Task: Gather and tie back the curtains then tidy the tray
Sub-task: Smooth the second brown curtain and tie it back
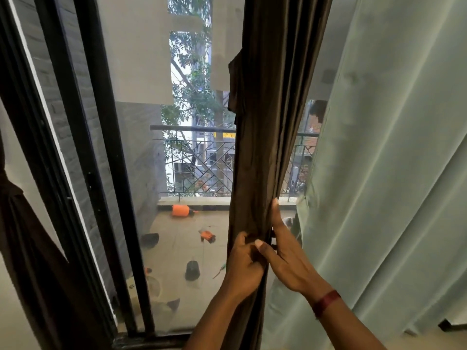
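A dark brown curtain (pixel 267 122) hangs bunched into a narrow column in front of the glass door. My left hand (pixel 243 265) grips its folds from the left at waist height. My right hand (pixel 285 253) presses against the same bunch from the right, fingers stretched upward along the fabric, thumb touching my left hand. A pale green curtain (pixel 394 173) hangs loose on the right. Another dark brown curtain (pixel 27 248) hangs gathered at the far left edge. No tray is in view.
The black door frame (pixel 83 157) runs diagonally on the left. Through the glass lies a balcony floor with an orange container (pixel 180 210), small dark pots (pixel 192 270) and a metal railing (pixel 199 160). A red band (pixel 326 302) circles my right wrist.
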